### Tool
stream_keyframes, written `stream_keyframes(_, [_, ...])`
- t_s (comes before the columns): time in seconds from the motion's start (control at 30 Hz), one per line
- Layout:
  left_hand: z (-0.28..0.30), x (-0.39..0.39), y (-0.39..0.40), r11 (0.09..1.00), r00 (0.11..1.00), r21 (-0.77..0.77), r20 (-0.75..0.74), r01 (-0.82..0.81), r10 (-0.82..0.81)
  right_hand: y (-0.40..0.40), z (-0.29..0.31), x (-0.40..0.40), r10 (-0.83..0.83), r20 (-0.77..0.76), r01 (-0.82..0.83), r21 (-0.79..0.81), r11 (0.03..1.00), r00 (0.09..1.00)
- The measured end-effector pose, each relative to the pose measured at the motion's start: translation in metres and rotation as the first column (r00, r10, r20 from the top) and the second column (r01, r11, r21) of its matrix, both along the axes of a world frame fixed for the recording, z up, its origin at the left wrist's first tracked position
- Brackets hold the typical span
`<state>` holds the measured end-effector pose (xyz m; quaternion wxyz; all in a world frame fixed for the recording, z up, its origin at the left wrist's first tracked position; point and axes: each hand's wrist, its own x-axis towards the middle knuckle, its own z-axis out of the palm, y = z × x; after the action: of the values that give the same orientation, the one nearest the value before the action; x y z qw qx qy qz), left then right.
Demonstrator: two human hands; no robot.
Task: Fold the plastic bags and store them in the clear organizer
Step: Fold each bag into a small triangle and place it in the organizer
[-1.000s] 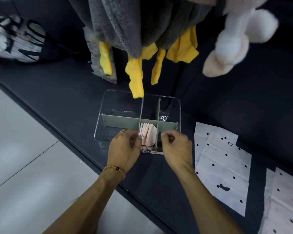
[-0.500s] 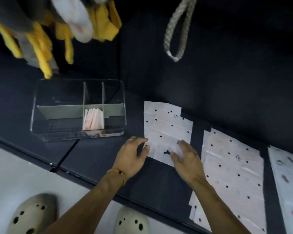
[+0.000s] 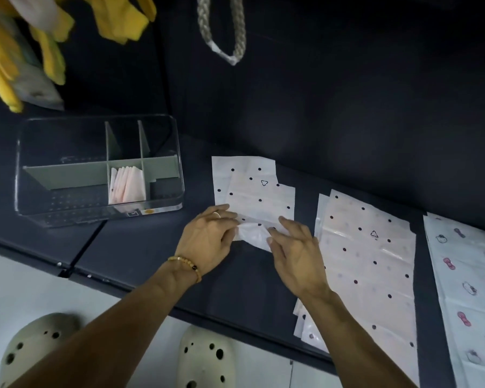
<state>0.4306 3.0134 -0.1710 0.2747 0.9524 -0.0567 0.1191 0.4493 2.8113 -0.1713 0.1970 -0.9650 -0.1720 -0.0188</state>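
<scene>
Currently both hands are on the dotted plastic bag point(image 3: 254, 191), which lies flat on the dark counter point(image 3: 140, 247) roughly mid-length, its near end close to the counter's front edge. That near end is lifted and crumpled. Left hand point(image 3: 207, 245) pinches the lifted near-left corner, fingers curled onto the film; it wears a ring and a beaded bracelet point(image 3: 185, 264) at the wrist. Right hand point(image 3: 297, 256) pinches the near-right part of the same lifted edge with its fingertips point(image 3: 275, 233). Rest of the bag is flat, black dots and a small triangle mark facing up. Clear organizer point(image 3: 179, 175) sits on the counter toward its left end, well apart from the bag, green dividers point(image 3: 67, 176) splitting it into compartments. Folded pink-white bags point(image 3: 128, 184) stand on edge in the narrow middle compartment on the near side; the other compartments look unfilled as far as can be seen. Toward the counter's right end, just beside the right hand, lies a stack of dotted bags point(image 3: 375, 261), flat, overhanging the front edge. Further right, at the counter's right end, is a sheet with pink and black cartoon prints point(image 3: 465, 275). Yellow gloves point(image 3: 48, 51) and a braided rope loop point(image 3: 221, 32) hang above the back of the counter. Two pale perforated clogs point(image 3: 205, 359) are on the floor below the front edge.
</scene>
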Motion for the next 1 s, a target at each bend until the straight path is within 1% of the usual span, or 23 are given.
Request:
stream_keyframes(0.07, [0.011,-0.014,0.008,0.999,0.997,-0.037,0.064,-0.033,0.035,0.006,0.008,-0.011,0.029,0.113,-0.035,0.049,0.998,0.993])
stream_keyframes(0.1, [0.014,-0.023,0.016,0.998,0.996,-0.037,0.065,-0.054,0.056,0.01,0.011,-0.017,0.06,0.123,-0.067,0.051,0.996,0.991])
stream_keyframes(0.13, [0.015,-0.033,0.024,0.996,0.996,-0.026,0.023,-0.08,0.08,0.016,0.012,-0.023,0.099,0.082,-0.103,0.045,0.994,0.992])
stream_keyframes(0.17, [0.016,-0.044,0.034,0.995,0.993,-0.014,-0.056,-0.104,0.103,0.021,0.013,-0.03,0.149,-0.007,-0.149,0.038,0.988,0.989])
stream_keyframes(0.23, [0.014,-0.065,0.052,0.994,0.967,-0.004,-0.235,-0.107,0.103,0.035,0.011,-0.045,0.268,-0.206,-0.276,-0.012,0.961,0.941])
stream_keyframes(0.27, [0.014,-0.073,0.06,0.996,0.947,-0.013,-0.312,-0.091,0.082,0.042,0.008,-0.053,0.323,-0.252,-0.345,-0.048,0.937,0.912])
stream_keyframes(0.33, [0.014,-0.085,0.071,0.998,0.906,-0.032,-0.423,-0.054,0.036,0.056,0.001,-0.066,0.387,-0.246,-0.413,-0.062,0.909,0.889])
stream_keyframes(0.37, [0.016,-0.089,0.075,0.998,0.889,-0.031,-0.457,-0.046,0.027,0.061,-0.002,-0.07,0.378,-0.221,-0.394,-0.031,0.919,0.899])
stream_keyframes(0.43, [0.018,-0.094,0.082,0.997,0.876,-0.036,-0.48,-0.071,0.045,0.066,-0.003,-0.073,0.298,-0.194,-0.291,0.066,0.954,0.934])
stream_keyframes(0.5, [0.017,-0.096,0.088,0.99,0.892,-0.062,-0.444,-0.123,0.083,0.068,-0.001,-0.072,0.2,-0.27,-0.152,0.19,0.97,0.942])
stream_keyframes(0.53, [0.016,-0.098,0.089,0.979,0.897,-0.116,-0.43,-0.165,0.1,0.069,0.001,-0.07,0.154,-0.333,-0.062,0.272,0.96,0.93])
stream_keyframes(0.57, [0.016,-0.099,0.089,0.951,0.897,-0.22,-0.429,-0.217,0.106,0.07,0.002,-0.067,0.112,-0.4,0.033,0.339,0.94,0.91])
stream_keyframes(0.63, [0.017,-0.103,0.089,0.824,0.873,-0.473,-0.484,-0.311,0.052,0.072,0.003,-0.061,0.049,-0.527,0.196,0.4,0.895,0.849])
stream_keyframes(0.67, [0.015,-0.104,0.09,0.774,0.858,-0.536,-0.513,-0.337,0.018,0.073,0.003,-0.057,0.029,-0.585,0.267,0.413,0.871,0.811])
stream_keyframes(0.7, [0.012,-0.104,0.091,0.769,0.85,-0.541,-0.527,-0.34,0.005,0.074,0.003,-0.054,0.016,-0.629,0.325,0.424,0.845,0.778])
stream_keyframes(0.73, [0.009,-0.104,0.091,0.796,0.845,-0.504,-0.534,-0.335,0.017,0.074,0.004,-0.051,0.005,-0.653,0.367,0.432,0.824,0.758])
stream_keyframes(0.8, [0.001,-0.1,0.089,0.837,0.865,-0.434,-0.495,-0.334,0.088,0.074,0.004,-0.045,-0.031,-0.667,0.417,0.428,0.802,0.745])
stream_keyframes(0.83, [-0.001,-0.097,0.088,0.839,0.873,-0.414,-0.469,-0.353,0.136,0.074,0.003,-0.044,-0.063,-0.67,0.442,0.414,0.796,0.739])
stream_keyframes(0.9, [-0.007,-0.09,0.085,0.837,0.862,-0.352,-0.445,-0.418,0.243,0.072,0.001,-0.042,-0.159,-0.664,0.495,0.354,0.794,0.73])
stream_keyframes(0.97, [-0.01,-0.083,0.083,0.837,0.824,-0.273,-0.472,-0.475,0.314,0.072,-0.003,-0.042,-0.27,-0.624,0.52,0.258,0.814,0.733])
stream_keyframes(1.0, [-0.011,-0.081,0.082,0.851,0.8,-0.2,-0.494,-0.486,0.34,0.072,-0.004,-0.042,-0.307,-0.599,0.524,0.226,0.821,0.739])
